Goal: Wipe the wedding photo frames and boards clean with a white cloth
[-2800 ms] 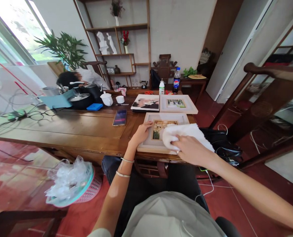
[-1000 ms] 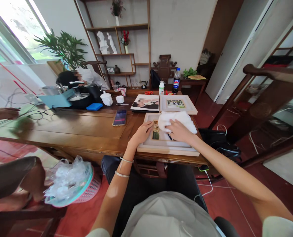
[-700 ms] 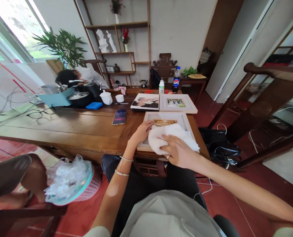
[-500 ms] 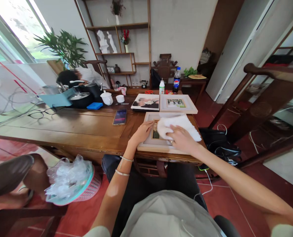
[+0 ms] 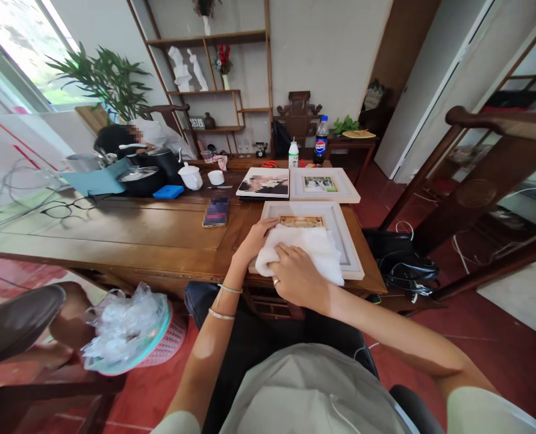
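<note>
A pale-rimmed picture frame (image 5: 355, 256) lies flat at the table's front edge, a small picture (image 5: 300, 220) with an ornate border at its middle. My right hand (image 5: 296, 274), a ring on one finger, presses a folded white cloth (image 5: 326, 244) onto the frame's lower part. The cloth covers most of the small picture. On the frame's left side rests my left hand (image 5: 255, 237), fingers stretched out and holding nothing, close to the cloth's left edge.
Behind the frame lie a second frame (image 5: 347, 193) and a photo print or album (image 5: 261, 190). A phone (image 5: 217, 211) is to the left. Farther back stand a cola bottle (image 5: 321, 144) and a white teapot (image 5: 190, 176). A basket (image 5: 171, 337) of plastic bags is on the floor, beside another person's leg.
My right hand has moved the cloth left and toward me across the frame, uncovering its right side and the top of the picture. My left hand stays at the left side.
</note>
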`<action>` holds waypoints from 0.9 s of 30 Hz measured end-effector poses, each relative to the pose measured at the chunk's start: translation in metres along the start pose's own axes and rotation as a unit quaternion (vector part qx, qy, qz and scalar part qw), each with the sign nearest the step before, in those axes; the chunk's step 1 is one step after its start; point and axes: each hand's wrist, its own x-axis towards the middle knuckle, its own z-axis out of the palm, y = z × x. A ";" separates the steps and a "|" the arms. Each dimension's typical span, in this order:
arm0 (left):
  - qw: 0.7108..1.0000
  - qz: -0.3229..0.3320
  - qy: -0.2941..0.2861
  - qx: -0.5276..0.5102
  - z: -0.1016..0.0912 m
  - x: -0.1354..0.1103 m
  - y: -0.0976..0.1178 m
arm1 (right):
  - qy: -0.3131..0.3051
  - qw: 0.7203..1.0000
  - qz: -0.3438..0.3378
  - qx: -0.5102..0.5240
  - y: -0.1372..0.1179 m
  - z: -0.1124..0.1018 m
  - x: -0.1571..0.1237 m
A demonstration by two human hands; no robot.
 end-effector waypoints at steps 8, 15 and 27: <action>0.999 0.004 0.000 0.041 0.005 0.000 0.002 | -0.039 0.995 0.067 -0.064 0.044 -0.019 -0.042; 0.999 -0.002 -0.012 0.043 0.002 -0.001 0.003 | -0.037 0.985 0.142 -0.093 0.081 -0.033 -0.070; 0.999 -0.007 -0.011 0.044 0.000 -0.002 0.007 | 0.060 0.972 0.183 -0.135 0.175 0.009 0.023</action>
